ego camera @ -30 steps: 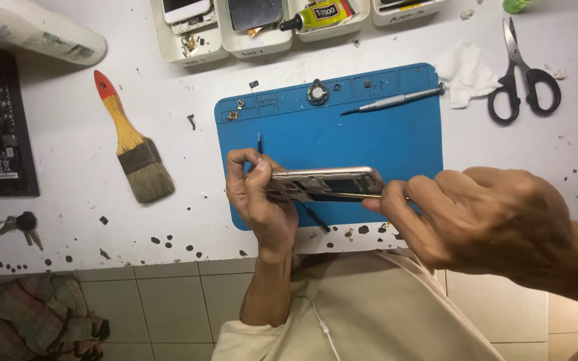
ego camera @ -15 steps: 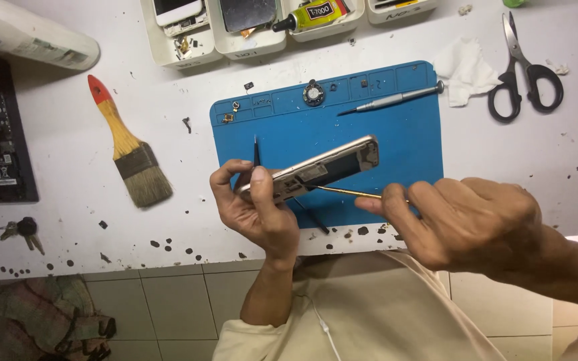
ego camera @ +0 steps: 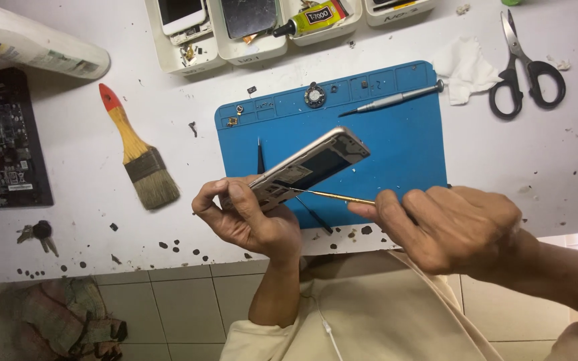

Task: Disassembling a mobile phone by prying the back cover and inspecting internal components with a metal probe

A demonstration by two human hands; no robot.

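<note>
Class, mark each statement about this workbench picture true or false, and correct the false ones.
1. The left hand holds an opened phone frame tilted above the blue mat. True.
2. The right hand holds the scissors. False: it holds a thin metal tool whose tip meets the phone frame; the scissors lie on the table.
3. The paintbrush lies on the blue mat. False: it lies on the white table, left of the mat.
4. A screwdriver rests along the mat's upper edge. True.
5. Keys lie near the table's left front edge. True.
</note>
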